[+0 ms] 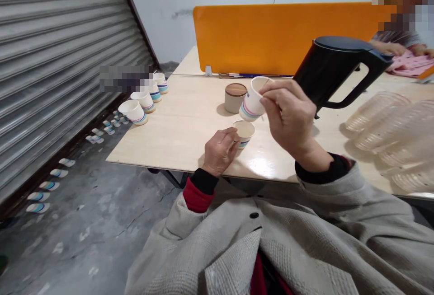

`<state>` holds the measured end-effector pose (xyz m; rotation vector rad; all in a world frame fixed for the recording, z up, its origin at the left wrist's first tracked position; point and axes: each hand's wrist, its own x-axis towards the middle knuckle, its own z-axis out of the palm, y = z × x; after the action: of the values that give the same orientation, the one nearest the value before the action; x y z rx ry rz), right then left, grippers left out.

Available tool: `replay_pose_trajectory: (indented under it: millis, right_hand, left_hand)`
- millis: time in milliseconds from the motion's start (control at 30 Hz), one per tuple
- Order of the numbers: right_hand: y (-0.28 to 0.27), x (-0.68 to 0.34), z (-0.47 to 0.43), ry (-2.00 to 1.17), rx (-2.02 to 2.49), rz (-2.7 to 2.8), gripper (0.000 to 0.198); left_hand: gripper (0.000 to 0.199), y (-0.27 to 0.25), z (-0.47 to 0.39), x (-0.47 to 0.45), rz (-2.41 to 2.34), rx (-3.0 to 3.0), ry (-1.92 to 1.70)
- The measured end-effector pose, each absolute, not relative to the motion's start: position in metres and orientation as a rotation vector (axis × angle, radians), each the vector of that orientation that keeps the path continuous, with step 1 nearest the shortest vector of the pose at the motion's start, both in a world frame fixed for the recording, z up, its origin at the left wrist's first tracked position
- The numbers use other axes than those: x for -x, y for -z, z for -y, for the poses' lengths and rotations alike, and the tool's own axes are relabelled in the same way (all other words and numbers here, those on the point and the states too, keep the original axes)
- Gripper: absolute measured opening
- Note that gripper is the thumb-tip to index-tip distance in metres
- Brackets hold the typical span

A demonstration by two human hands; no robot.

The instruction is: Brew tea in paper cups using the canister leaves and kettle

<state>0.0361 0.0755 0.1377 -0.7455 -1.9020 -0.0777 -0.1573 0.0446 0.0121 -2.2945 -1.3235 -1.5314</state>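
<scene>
My right hand (288, 114) is closed on the rim of a white paper cup (252, 103) with pink and blue bands. It holds this cup tilted above the table. A thin line shows at the fingertips, too fine to identify. Just below stands a second paper cup (244, 133), its mouth facing up. My left hand (221, 151) has its fingers closed at the near left side of that lower cup, gripping its edge. The fingertips there are partly hidden. Behind the raised cup is a grey canister (233, 100) with a wooden lid.
A black kettle (328, 69) stands to the right, near clear plastic containers (389, 128). Several paper cups (133, 112) line the table's left edge. An orange divider (271, 37) crosses the back. Small striped pieces (49, 185) lie on the floor. Another person's hands rest on pink cloth (410, 63).
</scene>
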Motion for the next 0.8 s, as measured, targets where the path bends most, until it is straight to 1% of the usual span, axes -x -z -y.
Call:
replay_pose_trajectory:
  millis: [67,167,300,433,533,800]
  right_hand:
    - [-0.140,-0.039,-0.094,0.114,0.749,1.842,0.028]
    - [-0.129,-0.041,-0.129,0.129,0.735,1.784,0.030]
    - [-0.097,-0.038,-0.160,-0.013,0.767,1.839,0.026]
    - [-0.062,-0.027,-0.164,-0.202,0.806,1.947,0.023]
    - [-0.047,-0.016,-0.158,-0.265,0.815,2.021,0.023]
    - [-0.036,-0.013,-0.152,-0.177,0.721,2.113,0.022]
  left_hand:
    - [0.011,-0.012,-0.049,0.158,1.317,2.348,1.575]
    - [0.012,-0.017,-0.048,0.164,1.259,2.416,1.588]
    - [0.012,-0.035,-0.022,0.174,1.136,2.561,1.523]
    - [0.014,-0.053,0.013,0.176,1.071,2.708,1.431]
    - [0.014,-0.058,0.028,0.169,1.039,2.763,1.369]
    - [0.015,-0.055,0.030,0.162,1.018,2.780,1.340]
